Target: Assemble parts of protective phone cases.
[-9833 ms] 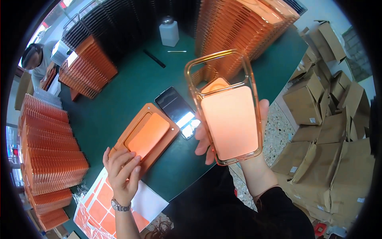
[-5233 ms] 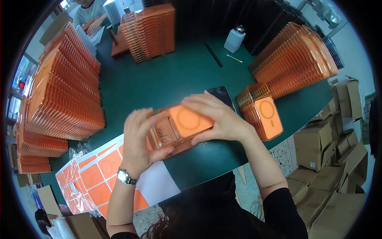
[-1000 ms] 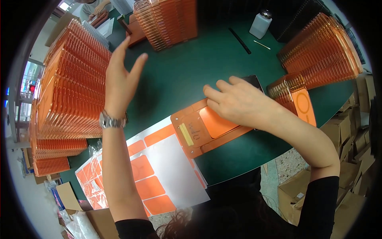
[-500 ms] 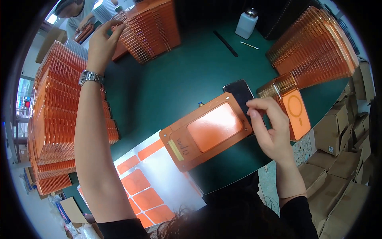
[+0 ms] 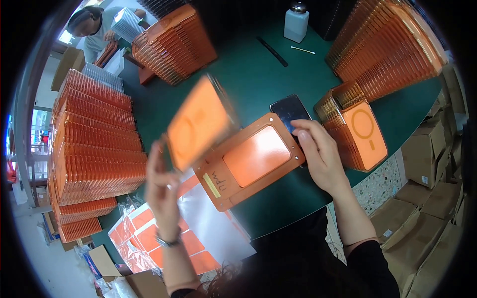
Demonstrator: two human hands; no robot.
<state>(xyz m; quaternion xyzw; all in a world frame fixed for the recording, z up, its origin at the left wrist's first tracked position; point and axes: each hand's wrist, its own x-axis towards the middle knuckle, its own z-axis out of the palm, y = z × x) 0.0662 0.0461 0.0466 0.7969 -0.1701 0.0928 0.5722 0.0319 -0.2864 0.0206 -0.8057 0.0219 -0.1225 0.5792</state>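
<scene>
An orange phone case with a faint ring on its back is tilted in the air, smeared by motion. My left hand grips its lower left edge, fingers partly blurred. Beneath and to the right lies an orange-brown jig plate with a glossy orange rectangular piece in its middle. By the plate's right end, my right hand has thumb and forefinger pinched together; whatever they hold, if anything, is hidden. A dark phone lies just beyond those fingertips, partly behind the plate.
Stacks of orange cases stand left, far left of centre and right; a smaller stack is beside my right hand. Orange sticker sheets, a white bottle, cotton swab and black strip lie about. Another person sits far left.
My left hand has come back from the far stack toward me, bringing a phone case over the jig's left end. My right hand stays near the jig's right end. The view has shifted slightly.
</scene>
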